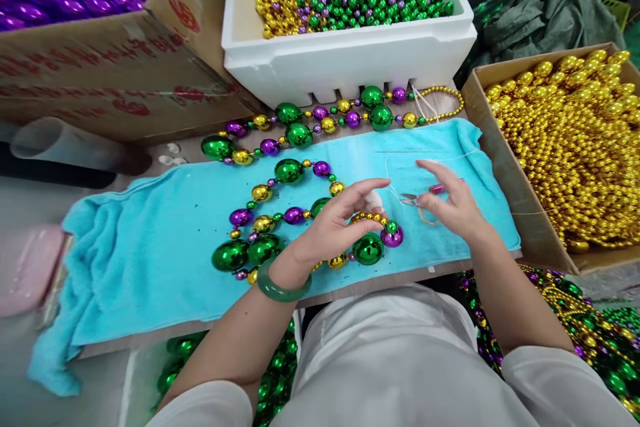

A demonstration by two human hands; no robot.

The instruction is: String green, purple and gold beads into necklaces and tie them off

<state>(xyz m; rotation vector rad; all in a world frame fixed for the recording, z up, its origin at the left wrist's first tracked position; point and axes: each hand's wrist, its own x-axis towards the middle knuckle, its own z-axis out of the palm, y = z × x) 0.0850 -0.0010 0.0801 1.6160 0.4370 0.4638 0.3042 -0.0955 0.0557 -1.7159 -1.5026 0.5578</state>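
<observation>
Left hand point(333, 220), in the head view: hovers low over the bead necklace point(289, 171), half open, with thumb and index finger well apart; cannot tell whether touching the strand of small gold beads point(369, 215) just beneath. Wears a green bracelet point(284, 287) at the wrist. Right hand point(457, 210): also half open, with index finger stretched forward and thumb beside the scissors point(409, 199); cannot tell whether touching the handle. Beside these, on the same cloth, a reddish stick point(443, 187) and white thread point(391, 185).

Under the necklace, a bright blue towel point(165, 240), smooth in the middle, bunched and hanging off at the left end. Beneath, a greyish table point(191, 152). Along the back, a second necklace point(381, 117) in green, purple and gold.

Around the table, tightly packed: behind, a white foam box point(350, 67) of gold, purple and green beads; at left, a cardboard box point(90, 73) heaped with purple ones; at right, a smaller carton point(517, 170) full of gold. Beyond, at upper right, rumpled dark cloth point(550, 27). Below table level, at lower right, more mixed strands point(565, 313).
</observation>
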